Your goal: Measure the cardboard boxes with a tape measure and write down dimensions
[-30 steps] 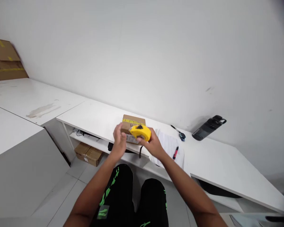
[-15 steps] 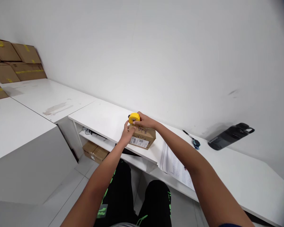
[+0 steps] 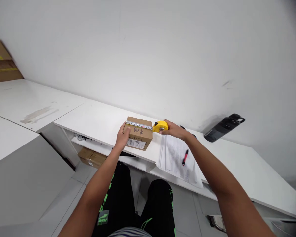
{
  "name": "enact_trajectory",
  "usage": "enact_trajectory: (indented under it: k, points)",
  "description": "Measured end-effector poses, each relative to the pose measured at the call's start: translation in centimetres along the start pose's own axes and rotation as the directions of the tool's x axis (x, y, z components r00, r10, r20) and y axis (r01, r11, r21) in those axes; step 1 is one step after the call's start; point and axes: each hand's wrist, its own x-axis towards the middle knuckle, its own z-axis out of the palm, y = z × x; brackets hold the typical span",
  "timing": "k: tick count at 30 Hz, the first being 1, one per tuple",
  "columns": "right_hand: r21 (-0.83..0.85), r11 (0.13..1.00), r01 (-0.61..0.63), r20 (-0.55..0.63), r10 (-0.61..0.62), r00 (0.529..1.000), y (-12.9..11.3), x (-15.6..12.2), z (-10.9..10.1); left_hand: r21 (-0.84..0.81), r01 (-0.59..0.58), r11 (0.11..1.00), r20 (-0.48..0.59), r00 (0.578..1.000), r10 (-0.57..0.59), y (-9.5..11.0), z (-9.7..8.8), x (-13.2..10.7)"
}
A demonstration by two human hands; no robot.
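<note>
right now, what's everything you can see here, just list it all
desk: one, white, along the wall
cardboard box: one, brown, on the desk near its front edge
tape measure: one, yellow, right of the box, blade drawn across the box top
papers: one stack, white, on the desk right of the box
pen: one, red, on the papers
bottle: one, black, lying on the desk by the wall
stacked boxes: count unclear, brown, far left
floor box: at least one, brown, under the desk
trousers: one pair, black with green marks, bottom centre
left hand: grips the box's left end
right hand: holds the tape measure's case
</note>
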Motion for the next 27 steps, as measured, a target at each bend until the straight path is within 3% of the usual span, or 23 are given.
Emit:
enact_trajectory:
  k: [5,12,17,22,27]
  points:
    - [0.049,0.999,-0.007,-0.051,0.01,0.999,0.2,-1.3,0.2,0.011,-0.049,0.999,-0.003,0.999,0.049,-0.1,-0.1,0.3]
    - [0.051,0.991,0.12,-0.072,-0.116,0.991,-1.1,0.9,1.3,0.009,-0.059,0.998,-0.014,0.998,0.059,0.3,0.5,-0.6]
    - [0.002,0.977,0.214,0.032,-0.214,0.976,-3.8,3.8,4.2,0.074,0.007,0.997,-0.012,1.0,-0.006,0.7,2.2,-3.1]
    - [-0.148,0.951,0.272,0.069,-0.264,0.962,-7.2,5.7,7.5,0.082,-0.014,0.997,-0.008,1.0,0.015,0.7,2.9,-3.8]
    - [-0.137,0.961,0.242,0.062,-0.236,0.97,-7.7,6.5,7.7,0.069,-0.021,0.997,-0.063,0.998,0.026,0.1,2.9,-3.5]
